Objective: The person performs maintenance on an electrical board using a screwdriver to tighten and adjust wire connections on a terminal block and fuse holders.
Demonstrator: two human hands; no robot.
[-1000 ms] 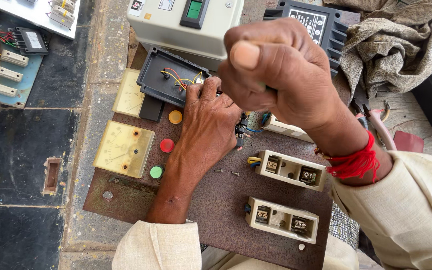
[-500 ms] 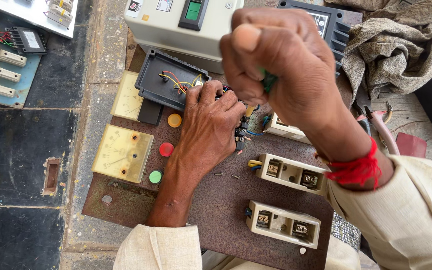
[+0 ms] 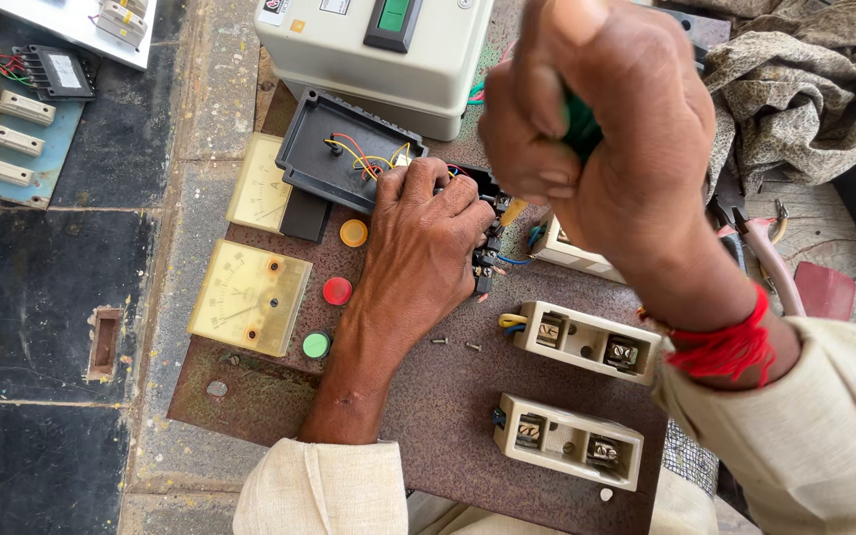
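Right hand [image 3: 606,139] fisted round a green tool handle [image 3: 580,127] — left hand [image 3: 428,248] curled, pressing black wired component [image 3: 487,248].

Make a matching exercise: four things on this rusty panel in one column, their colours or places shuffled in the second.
Things:
1. top indicator lamp
2. middle indicator lamp
3. bottom indicator lamp
4. tool handle

Colour or place:
A. green, on the panel
B. orange
C. green, gripped in the right hand
D. red

Pairs: 1-B, 2-D, 3-A, 4-C
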